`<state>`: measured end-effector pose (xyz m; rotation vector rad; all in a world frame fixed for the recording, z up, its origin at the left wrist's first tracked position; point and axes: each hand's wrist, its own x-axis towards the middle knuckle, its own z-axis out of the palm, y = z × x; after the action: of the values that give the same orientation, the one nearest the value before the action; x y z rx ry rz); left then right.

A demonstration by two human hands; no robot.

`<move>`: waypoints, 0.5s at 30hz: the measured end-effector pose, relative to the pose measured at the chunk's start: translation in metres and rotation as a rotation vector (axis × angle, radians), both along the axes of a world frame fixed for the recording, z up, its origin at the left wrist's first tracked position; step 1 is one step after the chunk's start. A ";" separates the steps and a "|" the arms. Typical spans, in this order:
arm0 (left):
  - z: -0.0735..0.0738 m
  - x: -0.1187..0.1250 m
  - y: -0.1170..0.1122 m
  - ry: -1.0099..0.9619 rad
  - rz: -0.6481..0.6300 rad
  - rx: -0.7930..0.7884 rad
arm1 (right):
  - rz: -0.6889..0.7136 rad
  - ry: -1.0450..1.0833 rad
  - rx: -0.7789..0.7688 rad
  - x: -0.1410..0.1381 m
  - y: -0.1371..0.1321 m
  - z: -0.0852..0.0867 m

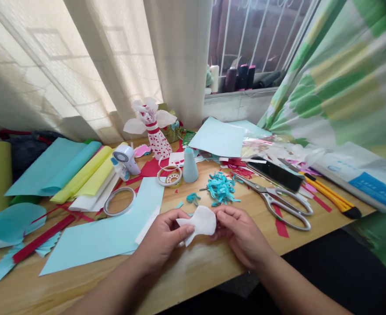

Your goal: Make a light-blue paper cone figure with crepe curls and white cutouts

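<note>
Over the wooden desk, my left hand and my right hand both pinch a white paper cutout with a rounded body and a narrow tail. Their fingers hide part of its edges. Below my left hand lies a pale blue paper sheet. A heap of teal paper shreds sits just beyond the cutout, and a pair of steel scissors lies open to the right of it, near my right hand.
Rolled and flat coloured papers lie at the left, beside tape rolls. A paper figure with red dots stands at the back. A black phone and a yellow utility knife lie right. Curtains hang behind.
</note>
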<state>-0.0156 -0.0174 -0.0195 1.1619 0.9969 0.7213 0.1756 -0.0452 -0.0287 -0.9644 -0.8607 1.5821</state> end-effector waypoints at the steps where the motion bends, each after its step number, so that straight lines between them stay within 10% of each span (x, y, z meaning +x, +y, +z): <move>1: 0.000 0.000 0.000 -0.001 -0.004 -0.004 | -0.004 -0.007 -0.006 0.000 0.000 -0.001; 15: 0.003 0.002 -0.001 0.165 -0.087 0.032 | 0.067 -0.595 0.086 0.023 0.000 -0.003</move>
<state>-0.0133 -0.0187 -0.0161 1.3005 1.0685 0.5811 0.1989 -0.0449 -0.0319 -1.3832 -1.3665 1.3092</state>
